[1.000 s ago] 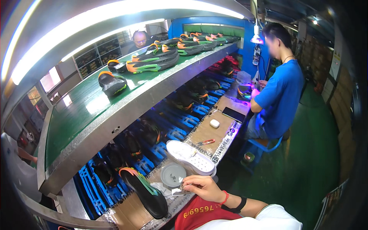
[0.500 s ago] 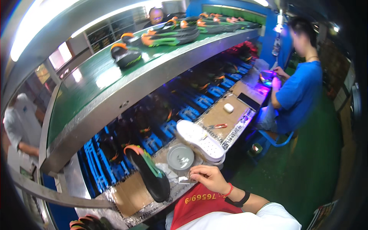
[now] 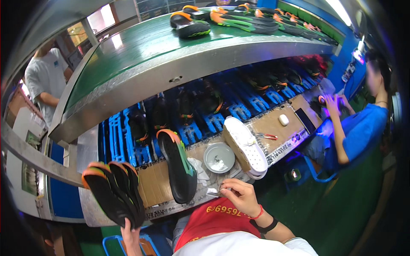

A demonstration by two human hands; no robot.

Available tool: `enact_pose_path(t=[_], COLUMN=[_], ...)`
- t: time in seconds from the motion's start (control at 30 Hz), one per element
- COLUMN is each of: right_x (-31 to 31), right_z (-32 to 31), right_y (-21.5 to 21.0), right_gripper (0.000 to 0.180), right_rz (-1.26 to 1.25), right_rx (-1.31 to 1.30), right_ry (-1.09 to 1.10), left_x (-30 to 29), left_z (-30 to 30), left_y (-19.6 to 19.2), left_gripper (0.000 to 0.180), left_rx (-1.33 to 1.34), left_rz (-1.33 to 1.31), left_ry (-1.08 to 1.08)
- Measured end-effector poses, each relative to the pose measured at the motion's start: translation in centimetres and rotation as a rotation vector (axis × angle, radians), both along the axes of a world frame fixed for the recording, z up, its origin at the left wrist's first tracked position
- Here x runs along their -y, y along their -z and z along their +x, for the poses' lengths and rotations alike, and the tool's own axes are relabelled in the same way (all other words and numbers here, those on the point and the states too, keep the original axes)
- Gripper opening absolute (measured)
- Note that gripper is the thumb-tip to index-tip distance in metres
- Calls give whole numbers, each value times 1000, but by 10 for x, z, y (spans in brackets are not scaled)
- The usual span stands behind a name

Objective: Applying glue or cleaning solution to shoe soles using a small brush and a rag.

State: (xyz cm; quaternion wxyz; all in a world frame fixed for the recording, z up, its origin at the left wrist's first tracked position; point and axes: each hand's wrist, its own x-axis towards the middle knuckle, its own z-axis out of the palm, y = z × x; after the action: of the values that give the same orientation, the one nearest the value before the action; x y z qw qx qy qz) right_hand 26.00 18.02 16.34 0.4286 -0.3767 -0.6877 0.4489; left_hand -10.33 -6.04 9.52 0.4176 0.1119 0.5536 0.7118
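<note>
At the lower left my left hand is closed round one end of several black shoe soles with orange and green edges, fanned out above the bench's near-left corner. My right hand hovers at the bench's front edge, thumb and fingers pinched together; a small dark thing seems to be between the fingertips, too small to name. Another black sole, with an orange tip and green side, lies on the bench between my hands. A grey bowl with some liquid stands beyond my right hand, beside a crumpled white cloth.
White perforated footwear lies right of the bowl, near red-handled tools, a white case and a phone. Soles ride blue racks under a green conveyor. A co-worker in blue sits at right; another person stands at left.
My left hand has come into view at the lower left, lifting the fanned soles up from the picture's bottom edge. The view has turned; my right hand stays pinched near the bowl.
</note>
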Motion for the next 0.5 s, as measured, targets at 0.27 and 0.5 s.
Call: enact_pose_path(t=[0.27, 0.5], right_x=[1, -27], right_z=[2, -20], right_y=[6, 9], right_gripper=[10, 9], right_rz=[15, 316], right_rx=[91, 374], right_ry=[45, 66], left_x=[-40, -67], left_z=[-21, -50], left_y=[-31, -56], left_gripper=[82, 54], left_rx=[-124, -1537], left_rz=[-625, -826], left_ry=[-142, -14])
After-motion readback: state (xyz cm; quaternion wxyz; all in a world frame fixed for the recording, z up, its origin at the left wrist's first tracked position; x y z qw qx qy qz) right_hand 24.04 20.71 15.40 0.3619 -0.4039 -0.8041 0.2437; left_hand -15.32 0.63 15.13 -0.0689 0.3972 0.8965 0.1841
